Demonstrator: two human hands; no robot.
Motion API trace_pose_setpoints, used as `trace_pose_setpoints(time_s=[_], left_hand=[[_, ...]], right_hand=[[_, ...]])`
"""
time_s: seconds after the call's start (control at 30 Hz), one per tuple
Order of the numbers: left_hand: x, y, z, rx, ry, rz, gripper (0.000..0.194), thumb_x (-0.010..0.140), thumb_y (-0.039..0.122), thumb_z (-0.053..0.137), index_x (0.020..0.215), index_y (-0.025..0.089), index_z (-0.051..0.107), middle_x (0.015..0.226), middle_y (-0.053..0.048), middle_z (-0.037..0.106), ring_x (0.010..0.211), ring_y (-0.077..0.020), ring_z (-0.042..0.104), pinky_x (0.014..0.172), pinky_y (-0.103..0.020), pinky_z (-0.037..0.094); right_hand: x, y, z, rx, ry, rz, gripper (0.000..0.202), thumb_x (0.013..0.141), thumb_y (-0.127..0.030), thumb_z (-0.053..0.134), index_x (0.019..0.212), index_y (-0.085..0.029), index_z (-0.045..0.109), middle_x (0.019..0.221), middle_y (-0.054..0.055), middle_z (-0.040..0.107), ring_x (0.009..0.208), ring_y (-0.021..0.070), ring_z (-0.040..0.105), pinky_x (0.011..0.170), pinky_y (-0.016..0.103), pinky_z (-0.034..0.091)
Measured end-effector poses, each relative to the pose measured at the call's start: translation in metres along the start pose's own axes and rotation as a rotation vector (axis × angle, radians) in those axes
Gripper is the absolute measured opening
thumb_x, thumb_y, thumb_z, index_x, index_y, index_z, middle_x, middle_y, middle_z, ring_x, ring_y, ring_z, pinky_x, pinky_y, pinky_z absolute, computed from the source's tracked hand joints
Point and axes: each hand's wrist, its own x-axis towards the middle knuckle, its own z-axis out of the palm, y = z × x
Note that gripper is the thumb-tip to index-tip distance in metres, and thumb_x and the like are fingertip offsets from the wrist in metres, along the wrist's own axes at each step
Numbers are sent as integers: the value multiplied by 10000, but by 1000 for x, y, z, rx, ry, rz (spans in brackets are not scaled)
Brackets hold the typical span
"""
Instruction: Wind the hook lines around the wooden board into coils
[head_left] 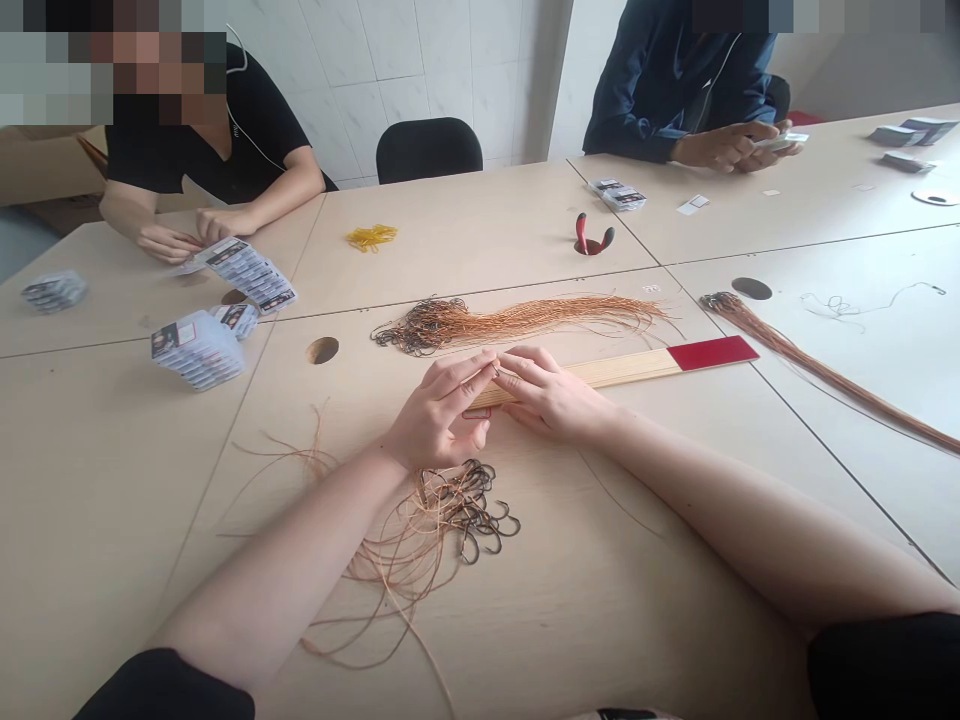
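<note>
My left hand (442, 415) and my right hand (551, 395) meet at the near end of a flat wooden strip (622, 370) with a red end. The fingertips of both hands come together around something small, too small to name. Just below my hands lies a loose pile of dark hooks (480, 510) with tangled orange-brown cords (397, 560), partly under my left forearm. Beyond my hands, a larger bundle of hooks (427, 325) with long orange cords (555, 318) is stretched across the table.
Another corded bundle (832, 370) lies at the right. Red-handled pliers (592, 238) rest in a table hole. Yellow pieces (371, 237) and stacked packets (199, 350) are farther back. Two people sit opposite, a person's hands (225, 225) at left, another's (727, 147) at right.
</note>
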Motion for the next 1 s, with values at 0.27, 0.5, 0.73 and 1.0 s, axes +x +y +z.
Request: trace_pose_setpoints(time_s=[0.27,0.5,0.73,1.0], left_hand=[[0,0,1,2,-1,0,751,708,191,576,1394,235,272,1345,-107,418,1203,-281,414,987,-487,385],[1,0,0,-6,-15,15,744,700,184,578,1386,189,291,1340,-130,417,1205,-277,410,1002,-474,377],[1,1,0,-2,-26,-1,748,700,208,571,1387,205,275,1344,-119,411,1209,-282,408,997,-479,380],[-1,-1,0,49,17,-68,669,725,212,548,1355,219,324,1275,-110,473,1166,-279,442,974,-477,394]], right_hand=[[-1,0,0,-12,-3,-1,435,885,-239,431,1310,-153,389,1358,115,379,1189,274,310,966,497,417],[-1,0,1,16,-17,2,460,882,-237,429,1332,-172,358,1364,107,374,1183,272,317,953,504,432],[-2,0,1,15,3,-4,481,876,-218,431,1346,-167,344,1353,117,388,1177,270,333,940,490,449],[-3,1,3,17,61,-31,515,872,-197,432,1370,-170,307,1340,119,412,1158,265,362,924,494,451]])
